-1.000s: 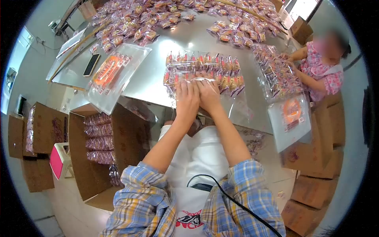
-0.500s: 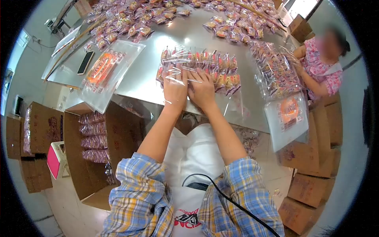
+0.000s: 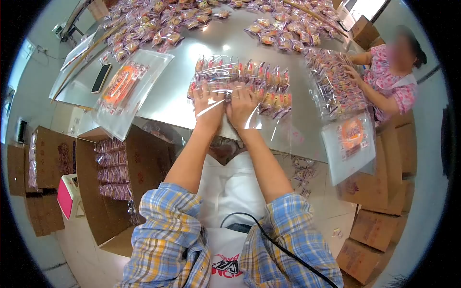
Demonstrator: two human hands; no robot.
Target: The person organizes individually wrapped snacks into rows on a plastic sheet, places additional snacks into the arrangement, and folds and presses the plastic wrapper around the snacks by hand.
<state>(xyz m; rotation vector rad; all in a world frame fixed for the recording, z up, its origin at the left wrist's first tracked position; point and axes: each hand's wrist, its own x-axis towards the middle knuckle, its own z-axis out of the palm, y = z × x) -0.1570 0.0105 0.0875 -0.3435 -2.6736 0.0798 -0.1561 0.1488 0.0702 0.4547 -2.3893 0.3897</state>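
Observation:
Individually wrapped snacks (image 3: 273, 77) lie in two rows inside a clear plastic bag (image 3: 282, 126) at the table's near edge. My left hand (image 3: 208, 106) lies on the left part of the near row, its fingers stretched forward over the packets. Beside it, my right hand (image 3: 242, 106) rests on the middle of the same row, fingers extended too. Shiny clear film passes over both hands, so they appear to be inside the bag's mouth. My fingertips are partly hidden by glare on the film.
Flat printed bags (image 3: 126, 86) and a phone (image 3: 101, 78) lie left on the metal table (image 3: 211, 43). Loose snacks (image 3: 149, 26) cover its far side. At right, a person (image 3: 384, 81) handles a filled bag (image 3: 331, 79). An open carton (image 3: 139, 163) stands below left.
My hands have drawn slightly back and apart, and the film over them has shifted toward me. The co-worker's hands have moved on the filled bag.

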